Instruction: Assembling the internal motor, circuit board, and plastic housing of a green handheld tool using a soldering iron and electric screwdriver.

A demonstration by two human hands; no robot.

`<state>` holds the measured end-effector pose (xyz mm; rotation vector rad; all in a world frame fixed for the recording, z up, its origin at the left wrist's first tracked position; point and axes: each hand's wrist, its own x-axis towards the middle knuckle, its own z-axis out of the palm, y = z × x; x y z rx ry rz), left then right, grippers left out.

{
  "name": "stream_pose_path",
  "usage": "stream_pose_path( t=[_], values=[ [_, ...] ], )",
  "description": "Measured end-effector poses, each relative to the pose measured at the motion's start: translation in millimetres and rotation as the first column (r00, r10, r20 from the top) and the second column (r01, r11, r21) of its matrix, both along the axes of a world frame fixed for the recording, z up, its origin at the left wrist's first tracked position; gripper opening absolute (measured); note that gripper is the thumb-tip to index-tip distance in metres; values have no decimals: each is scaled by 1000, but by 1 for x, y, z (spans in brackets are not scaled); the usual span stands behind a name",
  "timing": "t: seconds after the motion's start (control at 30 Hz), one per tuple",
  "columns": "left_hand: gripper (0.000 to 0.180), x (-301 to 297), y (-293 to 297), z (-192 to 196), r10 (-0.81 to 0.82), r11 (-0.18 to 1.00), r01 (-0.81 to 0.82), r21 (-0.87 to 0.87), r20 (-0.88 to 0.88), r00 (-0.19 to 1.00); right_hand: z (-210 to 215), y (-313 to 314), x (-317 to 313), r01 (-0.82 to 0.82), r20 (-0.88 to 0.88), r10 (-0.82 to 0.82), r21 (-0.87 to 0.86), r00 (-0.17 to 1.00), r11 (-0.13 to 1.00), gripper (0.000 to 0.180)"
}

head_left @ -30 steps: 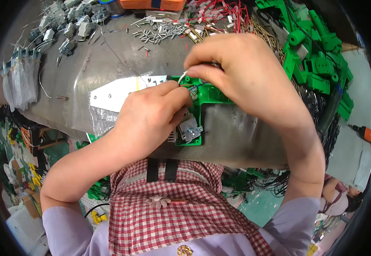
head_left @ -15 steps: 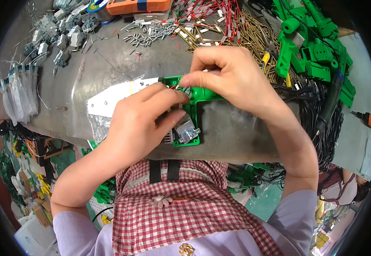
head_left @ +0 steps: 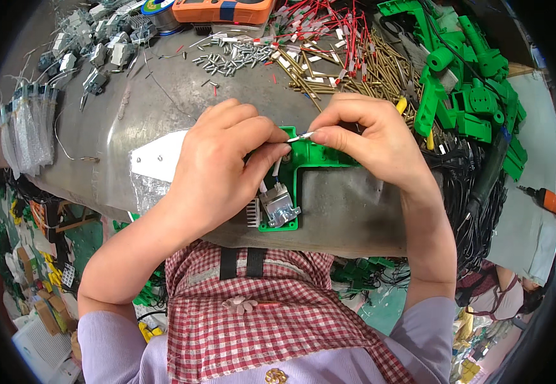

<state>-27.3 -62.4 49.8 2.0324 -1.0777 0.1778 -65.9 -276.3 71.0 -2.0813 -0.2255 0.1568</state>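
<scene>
A thin white wire (head_left: 300,137) spans the fingertips at the centre of the frame, pinched by the left hand (head_left: 220,160) and the right hand (head_left: 375,139). It looks light and flexible, likely easily kinked, so a gentle fingertip hold near its ends should suit. Just below lies the green housing (head_left: 319,155), apparently stiff plastic, with a metal component (head_left: 279,208) inside.

Housing (head_left: 319,155) bright green; wire (head_left: 300,137) white; metal component (head_left: 280,207) silver-grey. The bench (head_left: 345,205) is dull grey. Apron (head_left: 252,336) in red-and-white check, with two black straps (head_left: 256,262); sleeve (head_left: 107,340) plain lilac. Instrument case (head_left: 255,14) orange, crossed by a dark blue band (head_left: 227,9). Rods (head_left: 380,75) brass-gold; loose mouldings (head_left: 441,59) green; bundled cables (head_left: 486,223) black.
</scene>
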Motion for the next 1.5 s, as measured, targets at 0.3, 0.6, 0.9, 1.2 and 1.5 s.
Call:
stream_pose_path(
  t=[0.3,0.6,0.9,1.2,1.5],
  values=[
    [17,-6,-1,-4,91,996,-90,-18,114,989,-5,17,-7,63,5,-63,30,998,998,14],
    [25,6,27,11,-254,967,254,4,21,967,-15,14,-13,132,157,-141,66,978,989,18],
    [20,26,24,17,-505,809,528,258,-152,849,-29,48,-82,184,198,-152,-156,968,970,52],
    [14,24,19,27,-384,789,475,390,-290,876,-57,59,-91,234,178,-221,-58,959,971,52],
    [13,11,15,25,-234,838,437,327,-509,829,-62,60,-92,257,205,-253,9,945,966,49]
  ],
)
